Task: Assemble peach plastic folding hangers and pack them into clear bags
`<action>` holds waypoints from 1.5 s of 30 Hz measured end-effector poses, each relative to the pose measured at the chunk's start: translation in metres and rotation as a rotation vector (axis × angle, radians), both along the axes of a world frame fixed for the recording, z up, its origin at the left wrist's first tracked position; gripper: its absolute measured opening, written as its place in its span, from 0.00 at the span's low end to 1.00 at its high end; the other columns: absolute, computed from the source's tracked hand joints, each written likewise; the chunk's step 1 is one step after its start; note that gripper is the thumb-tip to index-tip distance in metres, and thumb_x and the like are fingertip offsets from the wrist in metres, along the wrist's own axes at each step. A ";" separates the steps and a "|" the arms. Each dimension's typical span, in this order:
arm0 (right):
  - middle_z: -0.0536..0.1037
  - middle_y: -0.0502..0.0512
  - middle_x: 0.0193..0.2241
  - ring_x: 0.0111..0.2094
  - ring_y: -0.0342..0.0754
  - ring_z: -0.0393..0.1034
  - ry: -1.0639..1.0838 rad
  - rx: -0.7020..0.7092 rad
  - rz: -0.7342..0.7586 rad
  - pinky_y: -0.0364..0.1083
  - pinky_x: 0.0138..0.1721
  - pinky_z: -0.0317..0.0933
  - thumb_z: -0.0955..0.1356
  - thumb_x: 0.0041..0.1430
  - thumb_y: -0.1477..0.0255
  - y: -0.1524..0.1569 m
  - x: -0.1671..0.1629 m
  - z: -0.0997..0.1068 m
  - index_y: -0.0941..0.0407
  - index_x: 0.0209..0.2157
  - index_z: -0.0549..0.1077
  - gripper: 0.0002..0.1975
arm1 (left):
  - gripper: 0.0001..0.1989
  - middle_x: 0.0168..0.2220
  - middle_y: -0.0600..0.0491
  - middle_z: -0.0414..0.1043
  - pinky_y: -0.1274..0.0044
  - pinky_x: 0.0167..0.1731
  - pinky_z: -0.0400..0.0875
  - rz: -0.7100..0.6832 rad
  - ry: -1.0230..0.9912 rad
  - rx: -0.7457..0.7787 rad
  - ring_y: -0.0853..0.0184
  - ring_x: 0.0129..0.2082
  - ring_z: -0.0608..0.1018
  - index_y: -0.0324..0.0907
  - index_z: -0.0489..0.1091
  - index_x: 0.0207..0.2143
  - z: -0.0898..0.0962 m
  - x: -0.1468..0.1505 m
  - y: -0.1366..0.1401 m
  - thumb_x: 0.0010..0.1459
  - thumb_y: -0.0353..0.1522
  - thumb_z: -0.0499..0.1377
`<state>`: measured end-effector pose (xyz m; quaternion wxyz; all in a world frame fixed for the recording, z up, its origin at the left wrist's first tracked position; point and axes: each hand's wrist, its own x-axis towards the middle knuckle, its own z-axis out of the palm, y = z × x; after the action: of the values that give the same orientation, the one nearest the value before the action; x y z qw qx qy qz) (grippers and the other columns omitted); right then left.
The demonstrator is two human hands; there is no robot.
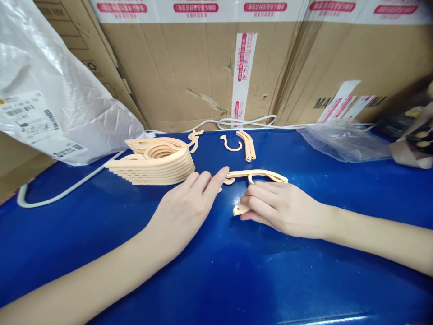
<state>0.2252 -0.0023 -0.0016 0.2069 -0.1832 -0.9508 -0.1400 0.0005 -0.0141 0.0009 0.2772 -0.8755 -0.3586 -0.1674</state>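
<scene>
Cream plastic folding-hanger parts lie on a blue table. My right hand [284, 210] is closed round a hanger arm [238, 210]; only its holed end sticks out past the fingers. Just beyond it lies another curved hanger arm [259, 173], with hook pieces [229, 181] close by. My left hand [191, 203] has its index finger stretched toward the near end of that arm, the other fingers curled. Its thumb is hidden, and a small cream tip shows under the index finger. Left of this hand stands a neat stack of hangers [162, 174].
Loose hooks [194, 139], a single hook [233, 145] and a pair of hanger arms [247, 146] lie farther back. A white cable [64, 195] runs along the table. Cardboard boxes [189, 67], a white parcel bag [64, 95] and a clear plastic bag [341, 142] stand behind.
</scene>
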 end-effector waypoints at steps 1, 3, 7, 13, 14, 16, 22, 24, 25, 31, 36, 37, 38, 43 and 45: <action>0.74 0.51 0.26 0.26 0.43 0.67 -0.009 0.001 0.004 0.45 0.28 0.59 0.57 0.71 0.69 -0.001 0.000 0.001 0.59 0.32 0.72 0.17 | 0.21 0.32 0.49 0.73 0.74 0.29 0.69 -0.003 -0.021 -0.015 0.63 0.31 0.75 0.31 0.64 0.55 -0.001 0.000 -0.001 0.66 0.20 0.40; 0.73 0.50 0.25 0.24 0.43 0.67 -0.025 0.015 0.007 0.45 0.25 0.58 0.57 0.71 0.69 -0.002 0.000 0.001 0.59 0.32 0.71 0.17 | 0.18 0.36 0.48 0.75 0.73 0.29 0.70 -0.003 -0.086 -0.059 0.61 0.33 0.76 0.31 0.66 0.54 -0.003 0.001 -0.002 0.69 0.28 0.43; 0.72 0.48 0.22 0.22 0.41 0.66 -0.037 0.083 0.010 0.44 0.24 0.55 0.57 0.71 0.67 -0.002 0.001 0.000 0.58 0.31 0.70 0.17 | 0.20 0.41 0.46 0.75 0.72 0.32 0.70 0.011 -0.173 -0.159 0.59 0.37 0.76 0.32 0.67 0.52 -0.007 0.001 -0.003 0.70 0.37 0.45; 0.70 0.44 0.18 0.20 0.41 0.63 -0.063 0.189 0.003 0.45 0.25 0.54 0.60 0.70 0.66 -0.004 0.002 -0.002 0.58 0.34 0.69 0.13 | 0.16 0.40 0.48 0.76 0.72 0.34 0.71 -0.030 -0.198 -0.170 0.60 0.36 0.76 0.32 0.67 0.50 -0.008 0.002 -0.002 0.69 0.32 0.46; 0.69 0.44 0.18 0.19 0.41 0.62 -0.062 0.207 0.003 0.45 0.25 0.53 0.61 0.70 0.66 -0.005 0.002 -0.002 0.58 0.34 0.69 0.13 | 0.16 0.40 0.48 0.76 0.72 0.33 0.71 -0.035 -0.207 -0.176 0.61 0.36 0.77 0.32 0.67 0.50 -0.008 0.002 -0.001 0.69 0.33 0.47; 0.69 0.43 0.17 0.19 0.41 0.61 -0.059 0.237 0.001 0.45 0.24 0.53 0.61 0.69 0.67 -0.005 0.002 -0.002 0.57 0.34 0.69 0.12 | 0.16 0.39 0.48 0.76 0.72 0.33 0.72 -0.041 -0.220 -0.191 0.61 0.36 0.77 0.32 0.66 0.50 -0.008 0.002 -0.001 0.70 0.33 0.46; 0.67 0.41 0.17 0.15 0.40 0.58 -0.041 0.234 -0.041 0.44 0.20 0.50 0.60 0.70 0.66 -0.004 0.004 -0.004 0.57 0.38 0.69 0.11 | 0.15 0.31 0.53 0.75 0.78 0.24 0.69 -0.106 -0.246 -0.300 0.67 0.26 0.78 0.36 0.67 0.42 -0.004 0.001 -0.001 0.70 0.31 0.43; 0.67 0.42 0.17 0.14 0.40 0.58 -0.034 0.219 -0.071 0.44 0.19 0.50 0.59 0.70 0.66 -0.004 0.004 -0.004 0.56 0.39 0.69 0.11 | 0.16 0.23 0.57 0.70 0.80 0.18 0.64 -0.119 -0.246 -0.339 0.71 0.18 0.73 0.38 0.66 0.36 -0.002 0.000 -0.003 0.70 0.31 0.42; 0.68 0.42 0.17 0.15 0.40 0.60 -0.030 0.217 -0.087 0.44 0.19 0.50 0.59 0.70 0.66 -0.004 0.004 -0.004 0.56 0.38 0.69 0.11 | 0.16 0.21 0.58 0.67 0.81 0.17 0.62 -0.125 -0.244 -0.348 0.72 0.16 0.71 0.39 0.65 0.33 -0.001 0.000 -0.003 0.70 0.31 0.42; 0.74 0.47 0.20 0.20 0.41 0.68 0.035 0.156 -0.154 0.45 0.22 0.52 0.59 0.69 0.68 -0.008 0.003 -0.004 0.58 0.32 0.70 0.15 | 0.17 0.19 0.62 0.59 0.82 0.17 0.57 -0.109 -0.311 -0.376 0.73 0.16 0.67 0.43 0.58 0.29 0.000 0.001 -0.003 0.71 0.34 0.40; 0.73 0.47 0.21 0.19 0.41 0.64 0.000 0.151 -0.127 0.45 0.22 0.52 0.57 0.70 0.70 -0.006 0.001 -0.001 0.57 0.32 0.72 0.17 | 0.18 0.22 0.61 0.62 0.82 0.18 0.56 -0.102 -0.341 -0.385 0.73 0.17 0.67 0.43 0.58 0.32 0.000 0.000 -0.003 0.71 0.41 0.39; 0.72 0.47 0.21 0.18 0.41 0.64 -0.012 0.143 -0.123 0.45 0.22 0.52 0.57 0.71 0.70 -0.006 0.001 0.000 0.57 0.32 0.72 0.17 | 0.19 0.22 0.61 0.62 0.82 0.18 0.56 -0.089 -0.338 -0.378 0.73 0.16 0.67 0.43 0.58 0.32 0.000 0.000 -0.002 0.71 0.42 0.39; 0.72 0.47 0.21 0.18 0.41 0.64 -0.027 0.129 -0.120 0.45 0.22 0.52 0.57 0.71 0.69 -0.005 0.001 -0.001 0.57 0.34 0.73 0.17 | 0.20 0.22 0.61 0.63 0.81 0.18 0.56 -0.071 -0.329 -0.383 0.72 0.16 0.68 0.43 0.59 0.33 -0.001 0.001 -0.002 0.71 0.44 0.38; 0.73 0.47 0.24 0.20 0.40 0.67 -0.072 0.022 -0.128 0.45 0.22 0.52 0.57 0.71 0.68 -0.001 0.003 -0.004 0.57 0.40 0.74 0.16 | 0.22 0.22 0.60 0.68 0.80 0.16 0.53 0.033 -0.264 -0.498 0.69 0.18 0.72 0.43 0.60 0.34 -0.003 0.002 0.001 0.70 0.44 0.36; 0.74 0.47 0.25 0.22 0.40 0.69 -0.049 -0.010 -0.140 0.44 0.22 0.53 0.57 0.71 0.68 0.000 0.004 -0.005 0.57 0.41 0.74 0.16 | 0.22 0.23 0.59 0.69 0.80 0.17 0.54 0.053 -0.253 -0.538 0.68 0.19 0.74 0.43 0.61 0.35 -0.004 0.002 0.002 0.70 0.45 0.35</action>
<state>0.2297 -0.0026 -0.0065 0.1722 -0.2467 -0.9412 -0.1536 0.0023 -0.0118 -0.0027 -0.0072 -0.8800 -0.4446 -0.1670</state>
